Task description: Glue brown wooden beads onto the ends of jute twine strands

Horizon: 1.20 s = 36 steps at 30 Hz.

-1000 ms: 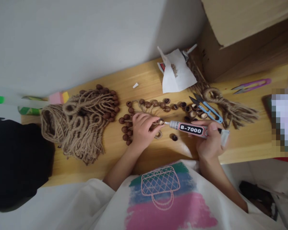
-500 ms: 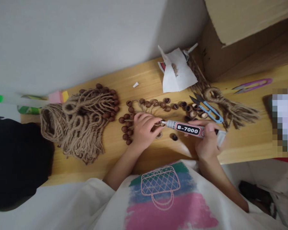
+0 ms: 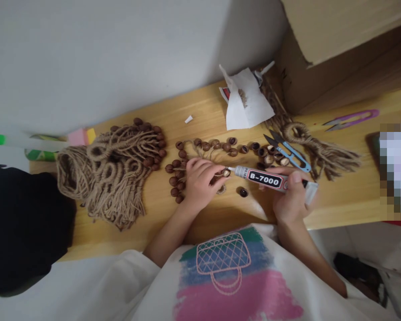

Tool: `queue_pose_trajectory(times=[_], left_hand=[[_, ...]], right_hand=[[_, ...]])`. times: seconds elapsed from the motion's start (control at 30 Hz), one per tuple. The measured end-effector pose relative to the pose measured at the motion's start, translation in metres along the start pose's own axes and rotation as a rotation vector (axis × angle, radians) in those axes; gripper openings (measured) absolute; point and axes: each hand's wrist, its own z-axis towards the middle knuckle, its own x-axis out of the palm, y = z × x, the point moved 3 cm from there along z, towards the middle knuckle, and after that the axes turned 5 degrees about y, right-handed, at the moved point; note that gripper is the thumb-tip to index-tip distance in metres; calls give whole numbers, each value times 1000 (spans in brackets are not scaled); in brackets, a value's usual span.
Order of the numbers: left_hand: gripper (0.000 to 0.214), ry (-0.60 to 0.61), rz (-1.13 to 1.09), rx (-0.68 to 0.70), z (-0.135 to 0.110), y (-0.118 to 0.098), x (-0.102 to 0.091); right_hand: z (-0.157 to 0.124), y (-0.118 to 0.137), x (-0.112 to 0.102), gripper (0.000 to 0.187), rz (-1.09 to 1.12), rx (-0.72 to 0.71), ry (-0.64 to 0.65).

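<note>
Gripping glue tube snugly in right hand now! Pinching open nutshell in left hand, right at tube's nozzle. Spot one loose shell just below tube, more shells clustered just above, with blue snips among them. Look left of tube, beyond left hand: brown nuts on cords, then jute tassels on table.

Wall: dim grey to my eye, shadow deepening beside the carton.
Carton flap: palely lit, brown shade beneath.
Tabletop: soft sheen near the front edge, dusky alongside.
Glue tube: big lettering legible, small print smeared.
Black shape: swallows detail.
Right edge: a patch broken into blocks.
</note>
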Motion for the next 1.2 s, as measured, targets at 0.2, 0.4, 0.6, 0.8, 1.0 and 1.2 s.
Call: queue_pose_trajectory(times=[0.2, 0.4, 0.6, 0.8, 1.0, 1.2], left_hand=[[11, 8, -3, -1, 0, -1, 0], [11, 6, 1, 2, 0, -1, 0], [12, 11, 7, 0, 1, -1, 0], [10, 15, 13, -2, 1, 0, -1], [10, 18, 15, -13, 0, 0, -1], [11, 11, -1, -9, 1, -1, -1]], right_hand=[[0, -1, 0, 35, -20, 40, 34], [1, 0, 1, 33, -17, 12, 1], [1, 0, -1, 37, -29, 22, -19], [0, 0, 1, 34, -5, 13, 34], [0, -3, -1, 33, 20, 29, -11], [-1, -3, 0, 36, 0, 34, 6]])
